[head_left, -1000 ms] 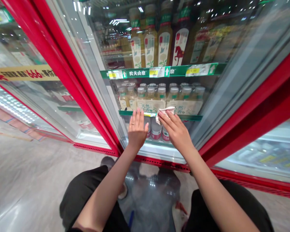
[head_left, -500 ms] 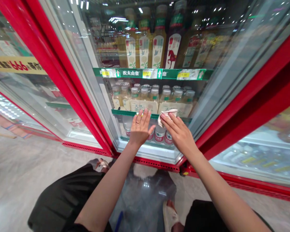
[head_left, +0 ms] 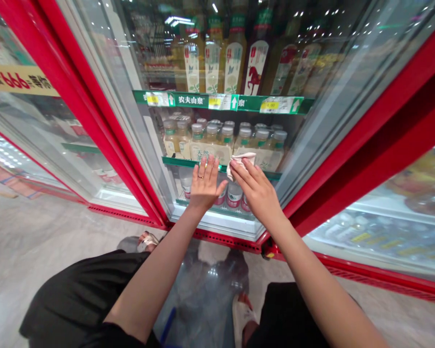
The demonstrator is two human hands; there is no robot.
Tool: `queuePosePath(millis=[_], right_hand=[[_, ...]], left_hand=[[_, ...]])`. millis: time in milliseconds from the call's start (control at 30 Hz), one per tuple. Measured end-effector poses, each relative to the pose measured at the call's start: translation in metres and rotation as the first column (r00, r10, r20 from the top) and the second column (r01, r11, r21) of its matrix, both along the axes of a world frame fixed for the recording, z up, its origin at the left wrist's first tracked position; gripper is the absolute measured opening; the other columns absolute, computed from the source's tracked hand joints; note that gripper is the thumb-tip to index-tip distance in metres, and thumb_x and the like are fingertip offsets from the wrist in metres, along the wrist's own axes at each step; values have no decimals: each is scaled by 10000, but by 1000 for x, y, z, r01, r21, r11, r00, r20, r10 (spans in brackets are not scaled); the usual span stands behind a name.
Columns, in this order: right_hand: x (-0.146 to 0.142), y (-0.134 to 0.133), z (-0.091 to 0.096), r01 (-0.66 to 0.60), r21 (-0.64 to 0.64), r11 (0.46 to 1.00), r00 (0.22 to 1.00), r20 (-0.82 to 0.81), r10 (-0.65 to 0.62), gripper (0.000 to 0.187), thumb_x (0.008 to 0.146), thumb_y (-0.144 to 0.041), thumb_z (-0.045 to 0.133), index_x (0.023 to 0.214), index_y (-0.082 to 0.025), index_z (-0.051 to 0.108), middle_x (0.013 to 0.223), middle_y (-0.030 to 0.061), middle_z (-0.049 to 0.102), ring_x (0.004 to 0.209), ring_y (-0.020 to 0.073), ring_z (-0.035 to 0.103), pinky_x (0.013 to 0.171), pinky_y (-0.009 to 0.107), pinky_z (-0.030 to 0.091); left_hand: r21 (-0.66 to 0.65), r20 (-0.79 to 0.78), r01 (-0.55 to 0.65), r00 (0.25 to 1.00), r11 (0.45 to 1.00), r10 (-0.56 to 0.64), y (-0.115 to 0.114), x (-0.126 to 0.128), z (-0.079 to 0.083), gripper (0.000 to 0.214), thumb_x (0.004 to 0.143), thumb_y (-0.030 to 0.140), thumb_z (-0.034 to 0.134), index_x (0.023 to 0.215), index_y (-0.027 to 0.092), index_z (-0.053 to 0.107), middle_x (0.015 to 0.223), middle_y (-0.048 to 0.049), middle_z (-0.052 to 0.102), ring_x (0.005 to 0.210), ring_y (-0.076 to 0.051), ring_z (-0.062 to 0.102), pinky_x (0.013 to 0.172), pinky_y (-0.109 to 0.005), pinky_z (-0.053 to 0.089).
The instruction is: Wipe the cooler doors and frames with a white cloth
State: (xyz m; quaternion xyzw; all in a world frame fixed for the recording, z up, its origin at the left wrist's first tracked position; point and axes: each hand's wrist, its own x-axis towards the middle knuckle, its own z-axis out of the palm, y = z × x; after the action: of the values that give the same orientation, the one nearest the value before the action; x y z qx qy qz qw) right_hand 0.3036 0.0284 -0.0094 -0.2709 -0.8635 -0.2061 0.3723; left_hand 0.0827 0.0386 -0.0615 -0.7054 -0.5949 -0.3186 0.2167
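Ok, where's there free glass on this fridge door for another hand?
Free glass lies between your left hand and the left red frame, and between your right hand and the right red frame. Crowded between your hands, around the cloth.

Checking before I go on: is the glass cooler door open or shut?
Shut. The glass door sits in its red frame, the left hand lies flat on the pane, and the right hand holds a white cloth against it.
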Motion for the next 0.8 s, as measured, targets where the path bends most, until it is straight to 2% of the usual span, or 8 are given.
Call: queuePosePath(millis=[67,167,333,533,700,800], right_hand=[[5,1,-3,-14,9,1000,1000,13,14,722,1129,-65,454,1787,-312,292,1696,33,558,1649,234,439,1356,501,473],[13,1,-9,11,4,1000,1000,-10,-11,764,1117,-42,464,1791,-337,258,1684,32,570,1625,239,479,1348,509,476],[12,-1,-16,117,11,993,988,-105,-115,790,1129,-53,413,1811,-332,130,1745,61,479,1667,260,402,1371,543,430],[24,-1,-27,60,-16,998,998,4,-60,738,1109,-33,432,1777,-327,325,1689,38,559,1626,230,476,1363,502,446],[31,-2,-30,206,-9,979,964,-168,-204,802,1106,-59,454,1811,-329,186,1759,84,462,1667,293,403,1380,599,383],[28,-2,-29,228,9,974,961,-165,-223,806,1113,-66,434,1817,-334,148,1769,78,457,1675,285,394,1376,586,400]], left_hand=[[15,3,12,1000,1000,-12,1,-1,-1,794,1105,504,548,1757,95,351,1810,-206,358,1737,-329,251,1458,-539,144],[18,7,18,1000,1000,-18,2,-1,-1,789,1109,523,533,1754,101,363,1807,-202,373,1740,-321,241,1458,-540,143],[-7,21,23,1000,1000,-23,3,-1,1,790,1101,549,541,1735,100,401,1810,-209,373,1744,-331,235,1454,-560,148],[-45,32,39,999,998,-37,3,-3,1,804,1103,566,520,1742,98,380,1838,-216,294,1762,-331,146,1450,-577,131],[-39,66,58,996,998,-55,6,0,-2,824,1113,557,484,1743,44,345,1834,-256,269,1764,-354,91,1444,-617,72],[-14,63,69,996,997,-68,9,-2,-6,842,1118,557,475,1755,34,305,1837,-260,258,1765,-355,51,1442,-624,37]])
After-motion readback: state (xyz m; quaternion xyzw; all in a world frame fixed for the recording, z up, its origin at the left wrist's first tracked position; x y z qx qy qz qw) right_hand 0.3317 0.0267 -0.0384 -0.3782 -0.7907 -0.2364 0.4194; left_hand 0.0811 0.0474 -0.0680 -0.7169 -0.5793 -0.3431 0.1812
